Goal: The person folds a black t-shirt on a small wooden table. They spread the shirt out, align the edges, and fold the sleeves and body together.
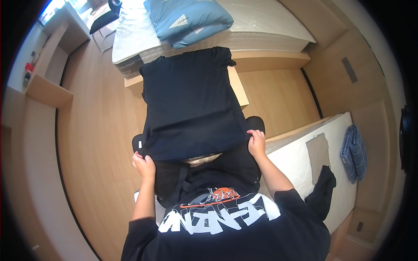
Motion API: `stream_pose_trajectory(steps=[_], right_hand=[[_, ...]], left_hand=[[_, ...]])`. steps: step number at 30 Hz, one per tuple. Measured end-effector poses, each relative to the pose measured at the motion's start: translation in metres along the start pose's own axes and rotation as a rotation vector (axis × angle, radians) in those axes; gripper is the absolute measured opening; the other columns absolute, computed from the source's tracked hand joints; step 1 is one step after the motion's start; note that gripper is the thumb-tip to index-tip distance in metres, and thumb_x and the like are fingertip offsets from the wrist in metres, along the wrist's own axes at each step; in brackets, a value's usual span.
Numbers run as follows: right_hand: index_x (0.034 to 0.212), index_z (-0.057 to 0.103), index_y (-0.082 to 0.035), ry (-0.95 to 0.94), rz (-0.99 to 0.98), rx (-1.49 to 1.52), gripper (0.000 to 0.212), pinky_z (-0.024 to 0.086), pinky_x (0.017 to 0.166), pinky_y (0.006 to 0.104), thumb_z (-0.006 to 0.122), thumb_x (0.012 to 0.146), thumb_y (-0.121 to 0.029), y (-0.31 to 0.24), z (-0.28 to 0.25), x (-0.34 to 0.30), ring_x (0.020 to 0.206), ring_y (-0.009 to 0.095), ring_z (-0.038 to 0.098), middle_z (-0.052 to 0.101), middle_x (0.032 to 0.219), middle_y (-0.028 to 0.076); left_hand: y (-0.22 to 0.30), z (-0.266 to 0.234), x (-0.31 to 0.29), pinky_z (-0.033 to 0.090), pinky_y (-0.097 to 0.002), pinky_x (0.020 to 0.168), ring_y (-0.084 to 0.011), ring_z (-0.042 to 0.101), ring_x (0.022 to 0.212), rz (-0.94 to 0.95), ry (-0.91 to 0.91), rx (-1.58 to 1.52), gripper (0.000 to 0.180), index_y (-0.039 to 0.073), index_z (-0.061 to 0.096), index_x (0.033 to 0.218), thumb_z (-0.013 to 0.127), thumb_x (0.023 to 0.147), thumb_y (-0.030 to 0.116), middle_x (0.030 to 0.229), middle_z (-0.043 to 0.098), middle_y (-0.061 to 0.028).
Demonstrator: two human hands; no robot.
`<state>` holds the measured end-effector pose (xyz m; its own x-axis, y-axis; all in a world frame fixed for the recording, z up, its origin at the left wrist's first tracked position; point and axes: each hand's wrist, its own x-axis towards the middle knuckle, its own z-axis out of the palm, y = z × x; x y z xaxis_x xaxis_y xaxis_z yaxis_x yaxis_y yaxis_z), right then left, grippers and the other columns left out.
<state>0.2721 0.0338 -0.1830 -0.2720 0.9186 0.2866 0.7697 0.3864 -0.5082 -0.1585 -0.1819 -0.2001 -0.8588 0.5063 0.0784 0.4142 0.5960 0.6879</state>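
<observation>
Around the shirt (189, 98), a quilt (189, 19) lay on the far mattress (270, 19) at twelve o'clock, a chair (104, 21) at ten, the near mattress (289, 163) at four.

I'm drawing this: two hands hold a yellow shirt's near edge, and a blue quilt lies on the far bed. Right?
Not yellow: the head view shows a black shirt. The left hand and right hand hold its near edge; the blue quilt is on the far bed.

Black shirt (248, 245), 2 short sleeves (291, 204), white-and-orange print (220, 217), black trousers (249, 169).
</observation>
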Motion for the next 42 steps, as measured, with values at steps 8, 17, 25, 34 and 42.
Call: stream_pose_trajectory(steps=[8, 17, 25, 34, 42], right_hand=[[0.092, 0.07, -0.002, 0.052, 0.003, 0.045, 0.025, 0.047, 0.083, 0.0399, 0.051, 0.076, 0.0, 0.011, 0.0, 0.002, 0.09, 0.033, 0.058, 0.065, 0.09, 0.014], [0.099, 0.072, -0.005, 0.007, 0.02, 0.048, 0.028, 0.047, 0.079, 0.0378, 0.054, 0.077, -0.002, 0.018, 0.011, 0.004, 0.086, 0.03, 0.057, 0.064, 0.089, 0.011], [0.1, 0.071, -0.004, -0.037, -0.009, 0.082, 0.029, 0.046, 0.083, 0.0369, 0.054, 0.077, -0.002, 0.012, 0.016, 0.008, 0.089, 0.029, 0.058, 0.064, 0.09, 0.012], [0.103, 0.071, -0.003, -0.072, 0.003, 0.093, 0.03, 0.047, 0.087, 0.0353, 0.052, 0.079, -0.001, 0.013, 0.016, 0.01, 0.093, 0.029, 0.059, 0.064, 0.094, 0.012], [0.099, 0.071, -0.005, -0.058, 0.015, 0.101, 0.028, 0.046, 0.085, 0.0364, 0.054, 0.078, -0.003, 0.01, 0.014, 0.01, 0.09, 0.029, 0.058, 0.064, 0.091, 0.011]], left_hand=[[0.02, -0.011, 0.002, 0.041, -0.047, 0.09, -0.0398, 0.054, 0.1, -0.17, -0.145, 0.235, 0.025, 0.002, 0.048, 0.095, 0.064, 0.082, 0.018, 0.098, 0.059, -0.02], [-0.016, 0.006, -0.006, 0.047, -0.039, 0.088, -0.0294, 0.059, 0.094, 0.133, -0.082, -0.191, 0.041, 0.003, 0.057, 0.111, 0.077, 0.077, 0.016, 0.1, 0.061, -0.0141], [-0.017, -0.032, -0.023, 0.037, -0.0387, 0.104, -0.0278, 0.046, 0.122, 0.319, -0.342, -0.309, 0.088, 0.0, 0.038, 0.137, 0.086, 0.068, 0.022, 0.124, 0.051, -0.0132], [-0.017, -0.029, -0.024, 0.036, -0.0433, 0.107, -0.0341, 0.041, 0.127, 0.257, -0.288, -0.087, 0.062, 0.006, 0.061, 0.118, 0.087, 0.066, 0.025, 0.132, 0.045, -0.0147], [-0.022, -0.029, -0.016, 0.038, -0.0437, 0.103, -0.0334, 0.044, 0.122, 0.308, -0.316, -0.105, 0.059, 0.007, 0.063, 0.11, 0.09, 0.061, 0.027, 0.125, 0.049, -0.0133]])
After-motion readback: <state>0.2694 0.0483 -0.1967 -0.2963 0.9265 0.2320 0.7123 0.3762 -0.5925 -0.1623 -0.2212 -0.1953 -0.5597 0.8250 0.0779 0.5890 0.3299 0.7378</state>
